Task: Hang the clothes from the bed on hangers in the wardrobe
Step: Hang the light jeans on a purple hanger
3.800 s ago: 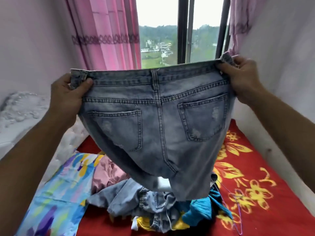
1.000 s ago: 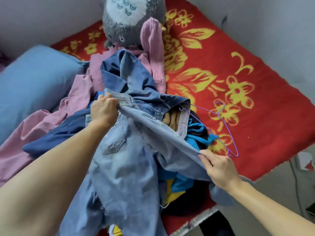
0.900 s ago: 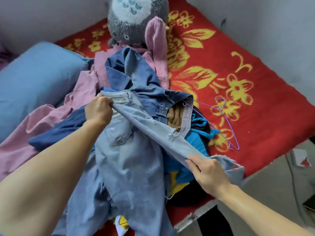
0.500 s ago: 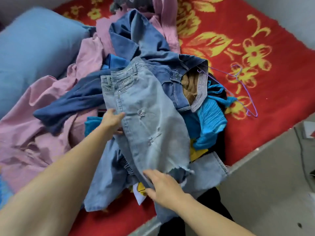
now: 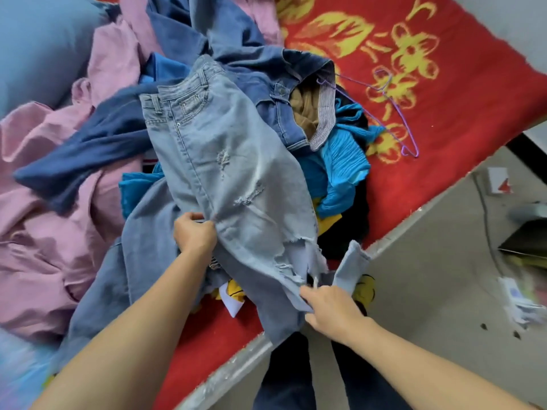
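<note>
Jeans (image 5: 233, 173), pale and ripped, lie atop the clothes pile on the bed (image 5: 461, 119). Left hand (image 5: 194, 235) pinches their side seam; right hand (image 5: 331, 309) apparently grips the frayed hem. Purple hanger (image 5: 396, 113) lies well beyond the fingers.

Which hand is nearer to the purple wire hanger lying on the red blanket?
Right. The right hand grips the light jeans' frayed hem, below the purple hanger; the left hand pinches their other edge, farther left.
</note>
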